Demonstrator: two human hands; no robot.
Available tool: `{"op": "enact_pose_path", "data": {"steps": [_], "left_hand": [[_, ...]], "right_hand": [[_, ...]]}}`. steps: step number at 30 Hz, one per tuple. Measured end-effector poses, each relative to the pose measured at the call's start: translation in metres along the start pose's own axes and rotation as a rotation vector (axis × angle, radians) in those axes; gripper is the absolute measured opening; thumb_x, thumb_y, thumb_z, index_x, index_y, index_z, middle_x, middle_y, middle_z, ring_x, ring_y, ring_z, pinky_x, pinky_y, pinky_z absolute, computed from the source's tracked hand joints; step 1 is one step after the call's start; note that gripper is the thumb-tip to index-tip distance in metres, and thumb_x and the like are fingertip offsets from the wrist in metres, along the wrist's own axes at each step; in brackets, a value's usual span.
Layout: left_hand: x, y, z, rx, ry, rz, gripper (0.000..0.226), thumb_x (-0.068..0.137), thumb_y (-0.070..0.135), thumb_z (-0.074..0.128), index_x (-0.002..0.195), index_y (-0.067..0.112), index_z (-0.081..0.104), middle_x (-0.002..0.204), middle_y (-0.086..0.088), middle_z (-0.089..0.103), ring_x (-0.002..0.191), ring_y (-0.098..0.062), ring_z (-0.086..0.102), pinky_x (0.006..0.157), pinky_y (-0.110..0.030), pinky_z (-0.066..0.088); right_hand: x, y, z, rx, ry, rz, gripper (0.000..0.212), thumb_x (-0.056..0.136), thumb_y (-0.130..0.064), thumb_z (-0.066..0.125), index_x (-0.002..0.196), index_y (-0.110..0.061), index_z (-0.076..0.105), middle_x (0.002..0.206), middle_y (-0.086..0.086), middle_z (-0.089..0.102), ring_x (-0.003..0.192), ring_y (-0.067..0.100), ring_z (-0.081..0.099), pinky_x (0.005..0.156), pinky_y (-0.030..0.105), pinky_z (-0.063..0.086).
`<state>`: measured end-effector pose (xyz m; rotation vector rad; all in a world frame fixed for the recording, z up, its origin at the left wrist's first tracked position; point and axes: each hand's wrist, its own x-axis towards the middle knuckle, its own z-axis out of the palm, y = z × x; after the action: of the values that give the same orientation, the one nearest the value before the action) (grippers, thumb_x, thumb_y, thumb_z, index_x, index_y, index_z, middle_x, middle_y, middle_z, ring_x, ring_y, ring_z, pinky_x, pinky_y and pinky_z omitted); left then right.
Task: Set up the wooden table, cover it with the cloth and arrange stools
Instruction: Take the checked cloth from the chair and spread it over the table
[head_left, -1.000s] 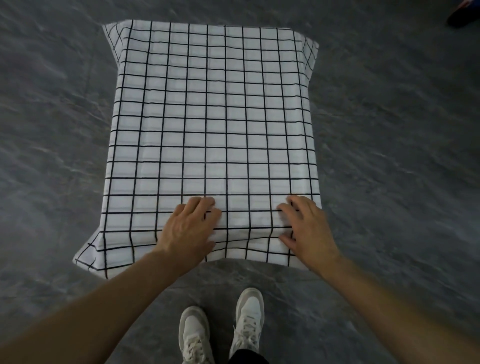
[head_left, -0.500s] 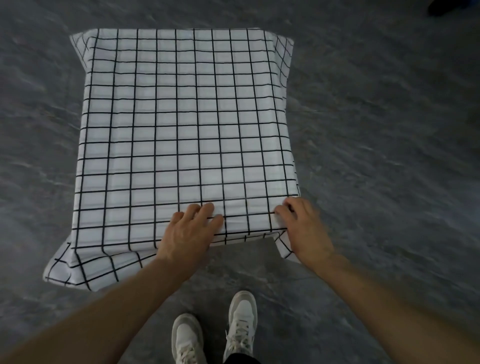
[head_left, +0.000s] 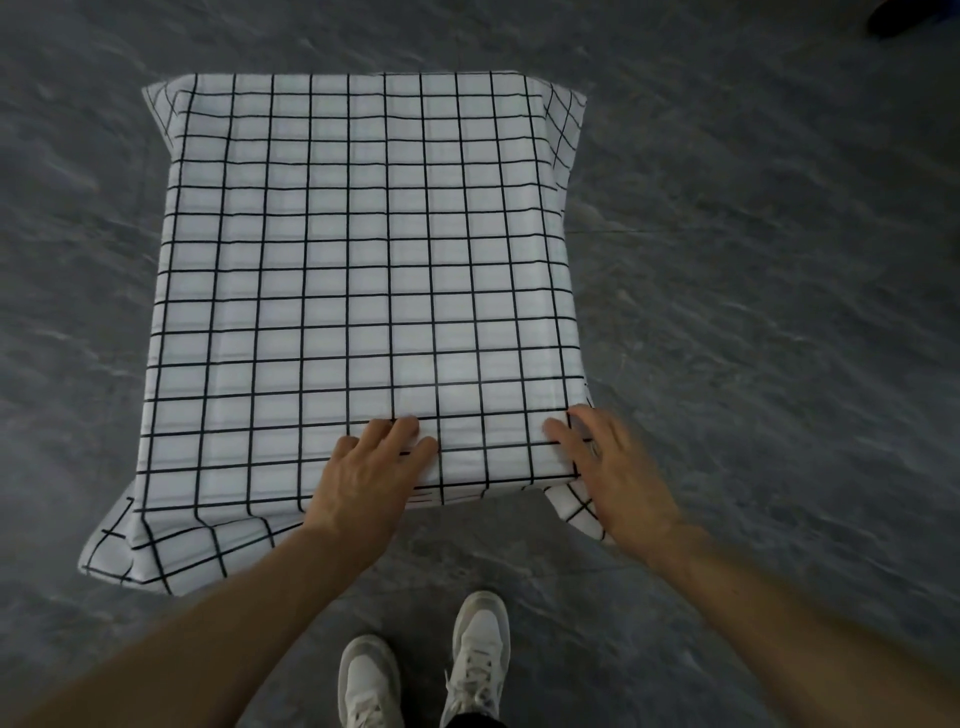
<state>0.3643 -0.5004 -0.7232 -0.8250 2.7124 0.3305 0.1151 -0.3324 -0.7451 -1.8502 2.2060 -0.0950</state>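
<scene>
Cloth: the white cloth with a black grid lies spread over the table, which is hidden beneath it; it stretches forward from the fingertips, long axis running away from the person.
Left hand: the left hand rests palm down at the near edge, fingers straight and close together, tips pressing the cloth just past the edge.
Right hand: the right hand lies flat at the near right corner, fingers straight and slightly spread, touching the cloth where it breaks over the edge.
Overhang: to the left of the left fingers the cloth hangs long and flares toward the floor; between the hands it barely drops (uneven, by my reading).
Key relation: the slack lies left of both hands, so the left hand is nearer to it; any squaring pull would likely run rightward along the near edge.
Stools: none in view.
Feet: white shoes stand just behind the near edge.
</scene>
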Motion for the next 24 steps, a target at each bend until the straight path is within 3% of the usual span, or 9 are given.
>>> {"op": "enact_pose_path", "data": {"steps": [3,7,11,15,19,21,24], "left_hand": [[-0.001,0.000,0.002,-0.010,0.007,0.001,0.083,0.047,0.014,0.092,0.120,0.025,0.053,0.128,-0.001,0.047,0.112,-0.025,0.050,0.080,-0.041,0.052],[-0.002,0.002,0.002,-0.021,0.013,-0.008,0.085,0.045,0.015,0.093,0.119,0.025,0.053,0.127,0.000,0.047,0.112,-0.025,0.050,0.082,-0.041,0.053],[-0.004,0.004,-0.001,-0.058,0.023,-0.021,0.082,0.045,0.016,0.094,0.117,0.025,0.055,0.126,-0.001,0.048,0.111,-0.024,0.052,0.080,-0.040,0.054],[-0.010,0.003,-0.006,-0.118,0.011,-0.037,0.072,0.055,0.021,0.089,0.119,0.026,0.055,0.130,-0.001,0.048,0.113,-0.024,0.053,0.082,-0.036,0.055],[-0.020,0.000,-0.012,-0.115,-0.007,-0.075,0.067,0.075,0.022,0.079,0.134,0.027,0.047,0.145,-0.002,0.037,0.131,-0.023,0.042,0.102,-0.038,0.044],[-0.024,-0.009,-0.014,-0.081,-0.013,-0.111,0.073,0.079,0.018,0.075,0.141,0.029,0.039,0.152,-0.003,0.029,0.139,-0.025,0.031,0.111,-0.041,0.034],[-0.032,-0.034,-0.014,-0.046,-0.036,-0.173,0.081,0.078,0.015,0.075,0.144,0.030,0.033,0.156,-0.004,0.022,0.142,-0.027,0.026,0.113,-0.045,0.031]], "right_hand": [[-0.003,0.001,0.000,0.021,-0.024,0.073,0.113,0.044,0.009,0.085,0.146,-0.012,0.040,0.144,0.018,0.035,0.117,0.035,0.049,0.085,0.042,0.055],[-0.003,-0.008,-0.002,0.075,-0.033,0.129,0.093,0.062,-0.017,0.091,0.142,-0.015,0.044,0.144,0.015,0.036,0.118,0.030,0.051,0.092,0.040,0.053],[0.001,-0.018,-0.012,0.027,-0.031,0.069,0.079,0.059,-0.028,0.091,0.128,-0.015,0.054,0.136,0.011,0.042,0.122,0.027,0.045,0.096,0.039,0.050],[0.013,-0.038,-0.019,0.071,-0.028,0.013,0.075,0.058,-0.029,0.091,0.123,-0.016,0.056,0.131,0.007,0.048,0.121,0.025,0.047,0.100,0.037,0.046],[0.033,-0.069,-0.019,0.078,-0.068,-0.032,0.076,0.064,-0.035,0.089,0.129,-0.022,0.052,0.142,0.008,0.044,0.130,0.026,0.042,0.102,0.039,0.044],[0.042,-0.082,-0.018,0.065,-0.103,-0.002,0.073,0.063,-0.032,0.090,0.126,-0.024,0.053,0.142,0.008,0.044,0.130,0.027,0.043,0.099,0.041,0.047],[0.052,-0.094,-0.019,0.049,-0.133,0.086,0.071,0.054,-0.023,0.092,0.115,-0.025,0.055,0.129,0.003,0.047,0.118,0.024,0.048,0.088,0.038,0.050]]}}
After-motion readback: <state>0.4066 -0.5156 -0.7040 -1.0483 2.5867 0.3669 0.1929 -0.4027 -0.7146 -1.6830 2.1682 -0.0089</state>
